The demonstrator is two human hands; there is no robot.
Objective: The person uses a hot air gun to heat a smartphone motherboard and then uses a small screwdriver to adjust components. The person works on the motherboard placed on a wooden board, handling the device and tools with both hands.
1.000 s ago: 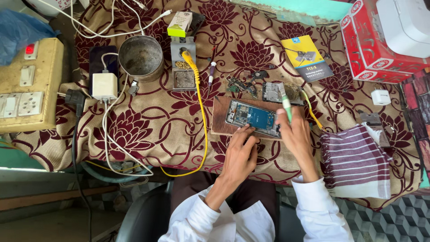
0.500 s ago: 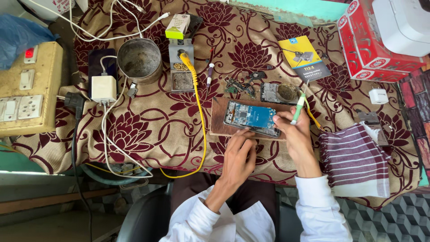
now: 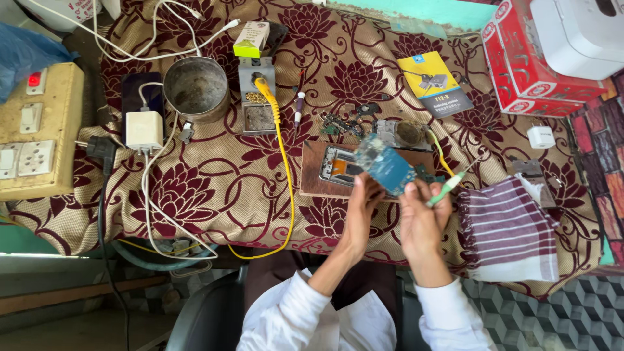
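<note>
Circuit board (image 3: 385,168), blue-green and tilted, lifted clear of the wooden block (image 3: 312,179) and pinched between both hands just above the table edge. Left hand (image 3: 359,218) closed on the board's lower-left edge, fingertips curled tight around it. Right hand (image 3: 422,214) gripping the board's lower-right corner with thumb and forefinger, while also clamping a slim green-and-white tool (image 3: 446,188) that angles out toward 2 o'clock. Directly under the raised board, at 10 o'clock from it, an opened phone frame (image 3: 339,166) lying flat on the block. Small loose parts (image 3: 341,123) and a round tin (image 3: 411,132) scattered at 12 o'clock, just beyond the block. Striped cloth (image 3: 510,227) folded at 3 o'clock, near the right hand. Yellow cable (image 3: 284,169) running down the patterned tablecloth (image 3: 214,201) at 9 o'clock, leading up to a soldering stand (image 3: 258,97). Further toward 10 o'clock, a dented metal bowl (image 3: 196,86) and a white charger (image 3: 143,130). Socket board (image 3: 36,133) at the far 9 o'clock edge. Red box (image 3: 536,58) at 1 o'clock, well apart.
</note>
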